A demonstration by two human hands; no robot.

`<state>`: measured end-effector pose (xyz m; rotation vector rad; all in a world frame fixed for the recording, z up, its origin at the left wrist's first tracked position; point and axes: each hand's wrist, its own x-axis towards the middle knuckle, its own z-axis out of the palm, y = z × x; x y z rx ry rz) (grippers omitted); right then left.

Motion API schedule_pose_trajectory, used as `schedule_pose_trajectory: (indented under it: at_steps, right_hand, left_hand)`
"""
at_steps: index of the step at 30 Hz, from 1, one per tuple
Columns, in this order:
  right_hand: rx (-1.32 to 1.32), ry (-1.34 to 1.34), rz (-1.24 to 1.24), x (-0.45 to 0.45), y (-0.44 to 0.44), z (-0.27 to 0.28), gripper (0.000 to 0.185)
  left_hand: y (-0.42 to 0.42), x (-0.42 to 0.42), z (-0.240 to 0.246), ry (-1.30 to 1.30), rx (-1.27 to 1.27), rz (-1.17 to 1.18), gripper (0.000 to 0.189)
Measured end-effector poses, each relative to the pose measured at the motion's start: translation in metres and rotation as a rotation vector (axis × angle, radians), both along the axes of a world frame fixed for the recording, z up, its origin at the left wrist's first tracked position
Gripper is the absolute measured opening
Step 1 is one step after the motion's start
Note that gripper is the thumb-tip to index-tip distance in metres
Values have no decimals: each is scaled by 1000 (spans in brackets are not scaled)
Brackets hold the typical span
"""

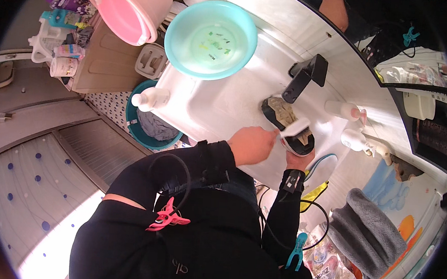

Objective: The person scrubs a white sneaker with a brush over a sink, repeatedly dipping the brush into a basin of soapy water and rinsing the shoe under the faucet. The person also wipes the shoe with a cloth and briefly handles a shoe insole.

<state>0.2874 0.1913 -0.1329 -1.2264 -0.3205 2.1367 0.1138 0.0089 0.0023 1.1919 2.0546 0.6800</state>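
Note:
My left hand (pixel 252 146) is closed around the end of a white brush (pixel 295 128), whose head lies over a black and beige shoe (pixel 281 111). The brush is partly blurred, so its bristles cannot be made out. My right hand (pixel 299 160) grips the near end of the shoe from below and the side. The shoe's far end reaches below the black faucet (pixel 305 77), over the white sink basin (pixel 218 104). Part of the shoe's upper is hidden behind the brush.
A turquoise basin (pixel 174 64) rests on the sink's far left. Pump bottles (pixel 340 109) stand along the right wall, and a white bottle (pixel 156 99) on the left rim. A teal bucket (pixel 131 127) holds grey cloth. A grey towel (pixel 364 238) hangs at right.

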Motion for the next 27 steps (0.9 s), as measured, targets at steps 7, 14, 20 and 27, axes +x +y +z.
schedule_pose_trajectory:
  at_steps: [7,14,20,27]
  right_hand:
    - [-29,126,42,-14,4,14,38]
    - [-29,42,-9,-23,9,16,37]
    - [-46,72,38,-26,7,27,39]
    - [-32,41,-1,-21,7,24,41]
  left_hand:
    - [4,-66,5,53,-188,-11,33]
    - [-5,-33,7,-76,59,-67,36]
    - [8,-62,-17,83,-178,177,25]
    - [9,-46,-6,-75,-24,-63,33]
